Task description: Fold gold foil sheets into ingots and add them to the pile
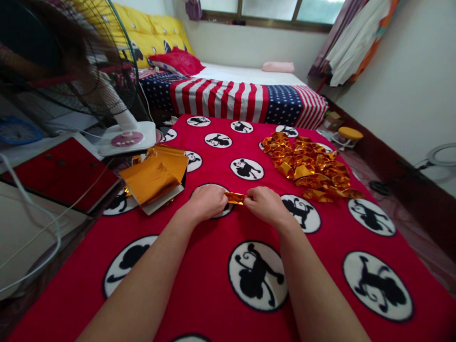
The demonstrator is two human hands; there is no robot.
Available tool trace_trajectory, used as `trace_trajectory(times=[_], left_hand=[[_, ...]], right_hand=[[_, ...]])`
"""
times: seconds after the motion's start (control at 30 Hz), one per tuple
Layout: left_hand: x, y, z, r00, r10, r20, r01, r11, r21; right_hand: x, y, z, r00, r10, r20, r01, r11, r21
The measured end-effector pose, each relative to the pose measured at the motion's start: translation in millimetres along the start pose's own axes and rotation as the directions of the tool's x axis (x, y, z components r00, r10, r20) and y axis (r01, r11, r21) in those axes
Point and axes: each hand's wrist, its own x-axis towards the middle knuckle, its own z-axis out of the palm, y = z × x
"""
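Pinching a gold foil strip between the pressed-together fingers of the left hand and right hand, just over the red blanket, between stacked foil sheets and a heap of folded strips.

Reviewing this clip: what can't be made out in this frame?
Foil strip: both ends hidden in the head view by the left hand and right hand.
Foil stack: lower sheets hidden in the head view by the top sheets.
Fan: blades blurred in the head view, top cut off by the frame edge.
Window: top cut off by the head view's upper edge.
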Motion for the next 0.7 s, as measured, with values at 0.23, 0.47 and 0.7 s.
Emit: trace_trajectory(times=[0.23,0.47,0.7], left_hand=[[-1.4,7.2,-1.4,0.999,0.004,-0.034,-0.003,0.999,0.035],[-2.4,8.4,1.3,0.996,0.082,-0.044,-0.08,0.996,0.041],[-3.4,8.8,-2.6,1.0,0.019,-0.021,-0.019,1.0,-0.005]], right_hand=[[-1.8,-3.6,-1.6,0.999,0.01,-0.039,-0.014,0.995,-0.102],[-1.5,-3.0,-2.2,0.995,0.061,-0.076,-0.068,0.993,-0.097],[-3.3,-4.6,-4.8,0.998,0.021,-0.066,-0.027,0.995,-0.091]])
